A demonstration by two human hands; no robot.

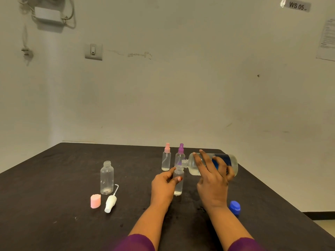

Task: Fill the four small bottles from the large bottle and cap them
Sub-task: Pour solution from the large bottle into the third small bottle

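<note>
Head: hands [163,187] [213,183] on small bottle [178,187], large bottle [233,163]; cap [234,207] nr table [266,192] edge.

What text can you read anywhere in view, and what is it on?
"WS 05": on the wall tag, top right.
Paper sheet on the wall: print too small and blurred to read.
Large bottle: its blue label is partly covered by the right hand, and nothing on it is readable.

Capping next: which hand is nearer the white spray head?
Left. The left hand sits right of the spray head; the right hand is farther right, on the large bottle.
</note>
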